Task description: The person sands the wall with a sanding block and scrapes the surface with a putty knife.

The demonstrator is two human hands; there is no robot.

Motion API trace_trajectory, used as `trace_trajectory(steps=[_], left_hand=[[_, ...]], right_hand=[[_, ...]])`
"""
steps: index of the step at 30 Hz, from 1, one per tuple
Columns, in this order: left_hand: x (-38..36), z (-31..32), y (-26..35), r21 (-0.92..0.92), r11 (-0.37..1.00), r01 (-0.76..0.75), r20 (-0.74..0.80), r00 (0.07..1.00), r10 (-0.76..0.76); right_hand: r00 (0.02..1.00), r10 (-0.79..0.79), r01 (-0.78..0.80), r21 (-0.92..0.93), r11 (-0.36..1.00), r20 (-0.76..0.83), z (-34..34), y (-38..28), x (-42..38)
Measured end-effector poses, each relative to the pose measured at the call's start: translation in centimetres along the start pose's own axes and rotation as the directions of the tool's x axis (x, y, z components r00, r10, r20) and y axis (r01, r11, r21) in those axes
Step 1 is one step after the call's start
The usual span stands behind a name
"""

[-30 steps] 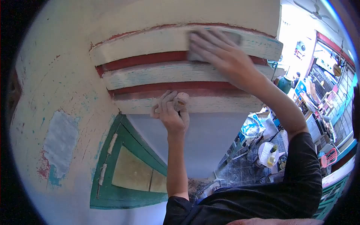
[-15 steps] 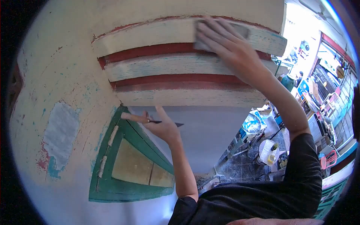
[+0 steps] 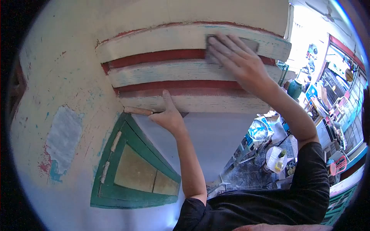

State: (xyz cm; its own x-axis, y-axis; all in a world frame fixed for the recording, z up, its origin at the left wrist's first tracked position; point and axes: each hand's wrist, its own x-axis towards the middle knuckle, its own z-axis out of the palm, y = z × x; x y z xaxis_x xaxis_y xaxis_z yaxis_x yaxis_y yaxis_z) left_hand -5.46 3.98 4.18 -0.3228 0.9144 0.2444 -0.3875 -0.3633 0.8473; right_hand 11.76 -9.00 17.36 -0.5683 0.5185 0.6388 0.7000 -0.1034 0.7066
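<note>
Right grip (image 3: 241, 63) spread flat over gray pad (image 3: 251, 45), left grip (image 3: 169, 118) clasping wooden-handled tool (image 3: 138, 111), handle jutting left.

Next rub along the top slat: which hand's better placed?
Likely right: the right hand holds a grey pad against the top slat; the left hand, by the lowest slat, has a wooden-handled tool.
</note>
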Motion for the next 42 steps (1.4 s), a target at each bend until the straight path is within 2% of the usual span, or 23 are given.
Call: trace_trajectory(steps=[3, 5, 6, 8, 9, 11, 12, 14, 15, 17, 19, 22, 26, 27, 28, 29, 32, 33, 35, 37, 40, 42], left_hand=[[0.3, 0.6, -1.3, 0.008, 0.997, -0.081, -0.015, 0.997, 0.081], [-0.1, 1.0, -0.4, -0.021, 0.998, 0.052, -0.096, 0.994, -0.054], [-0.2, 1.1, -0.5, -0.023, 0.998, 0.056, -0.091, 0.994, -0.058], [0.0, 0.8, -0.8, -0.133, 0.99, -0.044, -0.063, 0.997, 0.036], [0.1, 0.6, -0.9, -0.131, 0.991, -0.041, -0.064, 0.997, 0.032], [0.6, 0.3, -1.2, -0.02, 1.0, 0.006, -0.072, 0.997, -0.008], [0.7, 0.2, -1.5, -0.022, 1.0, 0.004, -0.076, 0.997, -0.006], [0.8, 0.2, -2.1, 0.037, 0.999, -0.028, -0.069, 0.997, 0.03], [0.9, 0.3, -1.9, 0.032, 0.999, -0.035, -0.076, 0.996, 0.037], [0.7, 0.4, -1.8, 0.095, 0.993, 0.064, -0.072, 0.996, -0.057], [0.6, 0.4, -1.7, 0.09, 0.994, 0.064, -0.07, 0.996, -0.058], [0.8, 0.5, -1.0, 0.034, 0.998, 0.055, -0.045, 0.998, -0.054], [0.9, -0.2, -1.3, -0.022, 0.997, 0.069, 0.01, 0.998, -0.069], [1.0, -0.1, -1.4, -0.024, 0.997, 0.069, 0.008, 0.998, -0.068], [0.9, 0.1, -1.6, 0.079, 0.996, 0.04, -0.027, 0.999, -0.038], [0.8, 0.2, -1.6, 0.181, 0.983, 0.016, -0.06, 0.998, -0.005], [0.1, 0.5, -0.8, 0.148, 0.988, -0.034, -0.068, 0.997, 0.044], [0.4, 0.7, -1.1, 0.138, 0.99, -0.037, -0.063, 0.997, 0.046], [0.7, 0.5, -2.3, 0.093, 0.995, 0.042, -0.045, 0.998, -0.038], [0.5, 0.7, -1.4, 0.04, 0.998, 0.046, -0.05, 0.998, -0.044], [0.3, 0.3, -1.0, -0.022, 0.999, 0.048, -0.035, 0.998, -0.049], [0.3, 0.3, -1.0, -0.058, 0.997, 0.046, -0.028, 0.998, -0.048]], right_hand=[[0.994, -0.021, 0.023, 0.021, 1.0, -0.106, 2.0, -1.9, 6.0], [0.993, -0.002, 0.005, 0.034, 0.999, -0.115, 3.0, -3.1, 9.9], [0.991, 0.021, -0.014, 0.052, 0.999, -0.13, 3.3, -3.2, 10.7], [0.992, 0.001, 0.005, 0.044, 0.999, -0.124, 2.9, -2.2, 8.5], [0.992, -0.031, 0.036, 0.039, 0.999, -0.122, 2.5, -1.6, 7.0], [0.998, 0.023, -0.02, 0.067, 0.998, -0.058, 1.4, -0.5, 2.7], [0.998, 0.021, -0.016, 0.068, 0.998, -0.061, 0.9, 0.1, 0.9], [1.0, 0.01, -0.011, -0.027, 1.0, -0.018, 0.5, 0.7, -0.9], [1.0, 0.005, -0.006, -0.028, 1.0, -0.028, 0.8, 0.4, 0.3], [0.997, 0.024, -0.027, -0.039, 0.999, -0.077, 1.5, -1.1, 3.5], [0.988, -0.002, 0.008, 0.034, 0.999, -0.154, 3.2, -2.3, 8.4], [0.99, -0.005, 0.005, 0.002, 1.0, -0.143, 3.9, -3.7, 12.6], [0.988, -0.031, 0.041, 0.065, 0.997, -0.151, 1.7, -1.4, 4.8], [0.995, 0.012, -0.007, 0.056, 0.998, -0.095, 0.9, -0.9, 1.8], [0.998, 0.057, -0.055, 0.044, 0.998, -0.041, 0.6, -1.0, 0.4], [0.998, 0.053, -0.051, 0.044, 0.998, -0.044, 0.7, -1.5, 0.4], [0.995, 0.089, -0.09, -0.01, 0.996, -0.049, 1.0, -2.0, 1.8], [0.994, 0.081, -0.081, 0.001, 0.997, -0.068, 1.6, -2.4, 4.4], [0.994, 0.079, -0.078, 0.015, 0.997, -0.071, 2.6, -3.3, 8.7], [0.994, 0.064, -0.068, -0.036, 0.997, -0.087, 3.2, -3.7, 11.6], [0.994, 0.059, -0.054, 0.066, 0.996, -0.088, 2.3, -2.4, 7.8], [0.995, 0.073, -0.069, 0.064, 0.996, -0.07, 0.9, -1.2, 2.8]])
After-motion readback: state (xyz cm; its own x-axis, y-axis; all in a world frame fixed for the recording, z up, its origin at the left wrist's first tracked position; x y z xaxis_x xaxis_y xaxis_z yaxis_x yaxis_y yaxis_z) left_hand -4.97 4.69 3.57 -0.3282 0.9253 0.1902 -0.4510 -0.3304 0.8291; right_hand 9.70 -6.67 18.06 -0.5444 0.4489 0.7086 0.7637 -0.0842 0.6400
